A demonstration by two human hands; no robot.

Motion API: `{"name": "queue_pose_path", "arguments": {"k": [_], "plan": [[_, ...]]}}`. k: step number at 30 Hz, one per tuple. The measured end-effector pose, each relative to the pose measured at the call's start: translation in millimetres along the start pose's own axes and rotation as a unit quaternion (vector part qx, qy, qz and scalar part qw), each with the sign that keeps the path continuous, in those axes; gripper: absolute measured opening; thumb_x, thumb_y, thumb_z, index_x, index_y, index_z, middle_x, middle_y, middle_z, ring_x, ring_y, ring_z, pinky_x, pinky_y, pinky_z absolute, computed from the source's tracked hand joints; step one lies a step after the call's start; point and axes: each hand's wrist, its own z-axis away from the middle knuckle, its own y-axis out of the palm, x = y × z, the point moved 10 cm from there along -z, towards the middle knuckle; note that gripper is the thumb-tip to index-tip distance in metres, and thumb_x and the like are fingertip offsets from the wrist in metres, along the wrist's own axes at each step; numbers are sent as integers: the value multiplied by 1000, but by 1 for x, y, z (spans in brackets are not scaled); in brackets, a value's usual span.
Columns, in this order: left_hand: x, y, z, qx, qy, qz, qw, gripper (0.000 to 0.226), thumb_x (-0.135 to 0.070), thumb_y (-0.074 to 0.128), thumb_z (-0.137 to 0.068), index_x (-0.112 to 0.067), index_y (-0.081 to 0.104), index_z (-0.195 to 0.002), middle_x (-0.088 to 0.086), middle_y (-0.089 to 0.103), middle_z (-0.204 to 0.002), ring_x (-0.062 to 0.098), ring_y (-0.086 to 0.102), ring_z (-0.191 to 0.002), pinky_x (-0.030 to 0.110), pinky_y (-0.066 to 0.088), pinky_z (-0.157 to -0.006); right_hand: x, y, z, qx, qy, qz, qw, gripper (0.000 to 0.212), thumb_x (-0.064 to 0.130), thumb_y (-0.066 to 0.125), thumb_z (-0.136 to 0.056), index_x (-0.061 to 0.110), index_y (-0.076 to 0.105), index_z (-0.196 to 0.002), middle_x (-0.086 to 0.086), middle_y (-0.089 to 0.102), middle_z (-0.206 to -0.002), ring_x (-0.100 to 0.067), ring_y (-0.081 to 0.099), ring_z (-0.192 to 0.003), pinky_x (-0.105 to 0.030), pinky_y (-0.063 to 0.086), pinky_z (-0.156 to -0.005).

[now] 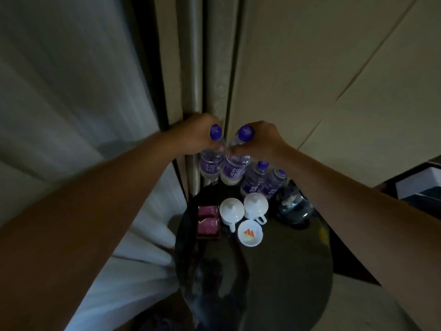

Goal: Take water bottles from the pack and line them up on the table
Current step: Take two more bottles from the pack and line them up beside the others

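Observation:
Each hand grips a clear water bottle with a purple label and blue cap by its neck, at the far edge of a round dark table. My left hand holds the left bottle. My right hand holds the right bottle, which tilts to the right. The two bottles touch near their shoulders. Two more bottles of the same kind stand on the table to the right. No pack is clearly visible.
Two white lidded cups, a small white dish, purple sachets in a holder and a dark glass object sit on the table. Curtains hang behind and left. A wall is to the right.

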Motion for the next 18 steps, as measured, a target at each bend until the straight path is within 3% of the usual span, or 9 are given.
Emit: {"name": "queue_pose_path", "arguments": {"k": [3, 6, 10, 15, 18], "plan": [[31, 20, -13, 12, -6, 1, 1000, 27, -25, 84, -62, -21, 60, -73, 5, 68, -77, 20, 65, -76, 35, 52, -68, -10, 18, -24, 13, -5, 39, 999, 35, 35, 85, -59, 17, 65, -80, 0, 63, -78, -14, 59, -76, -22, 37, -63], [54, 40, -24, 14, -13, 11, 1000, 29, -21, 84, -62, -24, 55, -66, -8, 60, -64, 10, 57, -65, 23, 41, -56, -19, 38, -42, 32, -16, 89, 995, 39, 36, 84, -60, 12, 65, -85, -5, 64, -82, -21, 61, -82, -24, 36, -63], [77, 74, -33, 37, -13, 18, 999, 31, -18, 83, -64, -13, 65, -89, 0, 67, -79, 12, 61, -78, 21, 42, -64, -39, 64, -57, 52, -21, 137, 989, 44, 37, 81, -65, 5, 66, -91, -15, 69, -93, -29, 64, -89, -25, 37, -63], [102, 91, -43, 22, -37, -8, 999, 31, -26, 84, -63, -19, 58, -79, -1, 61, -74, 16, 57, -72, 22, 36, -57, -59, 90, -67, 92, -32, 160, 982, 45, 32, 83, -63, 8, 66, -97, -13, 69, -99, -29, 63, -92, -24, 38, -66], [110, 103, -48, 36, -40, -28, 998, 35, -29, 83, -63, -16, 58, -84, 1, 61, -77, 20, 58, -74, 27, 39, -66, -69, 103, -70, 110, -33, 171, 979, 42, 31, 83, -64, 9, 67, -96, -12, 68, -100, -28, 62, -93, -26, 40, -68]]}}
